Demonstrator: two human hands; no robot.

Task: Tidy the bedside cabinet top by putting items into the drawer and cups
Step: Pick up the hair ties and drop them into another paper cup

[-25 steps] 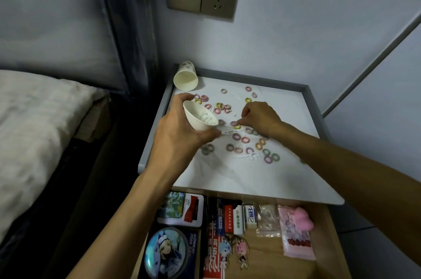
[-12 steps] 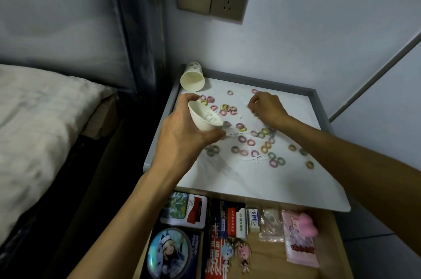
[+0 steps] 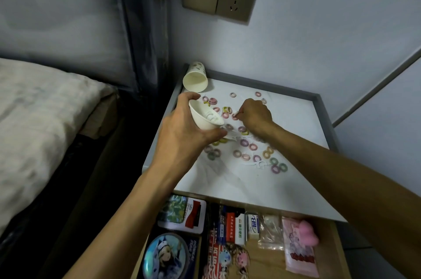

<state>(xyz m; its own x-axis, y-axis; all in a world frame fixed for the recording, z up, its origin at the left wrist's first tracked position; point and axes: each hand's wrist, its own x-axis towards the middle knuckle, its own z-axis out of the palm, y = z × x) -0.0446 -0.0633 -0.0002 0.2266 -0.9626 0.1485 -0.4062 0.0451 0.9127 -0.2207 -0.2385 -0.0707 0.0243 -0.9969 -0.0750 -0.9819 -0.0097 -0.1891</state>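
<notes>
at the tips of the right hand [image 3: 256, 115], a small pink ring [image 3: 235, 116] looks pinched between thumb and forefinger. the pinch is tiny and partly hidden, so that is a judgement. just left of those fingertips, across a narrow gap, is the mouth of the white paper cup [image 3: 205, 117]. the left hand [image 3: 182, 129] grasps it round the wall, thumb on the near side and fingers curled over the far side. the cup is tilted, its long axis leaning so that the opening faces right and up toward the right fingers. something pale and looped lies inside it.

the coming move likely turns on this: the ring needs only a short trip leftward from the right fingertips into that opening, and the right hand is the nearer one to the loose pieces. its knuckles face up, wrist bent down, forearm reaching in from the lower right.

below and right of both hands, more coloured rings [image 3: 252, 147] lie scattered on the white cabinet top [image 3: 296, 123]. beyond the left fingers a second cup [image 3: 196, 81] lies on its side in the back corner. nearest the person, the open drawer [image 3: 268, 262] holds packets and small boxes.
</notes>
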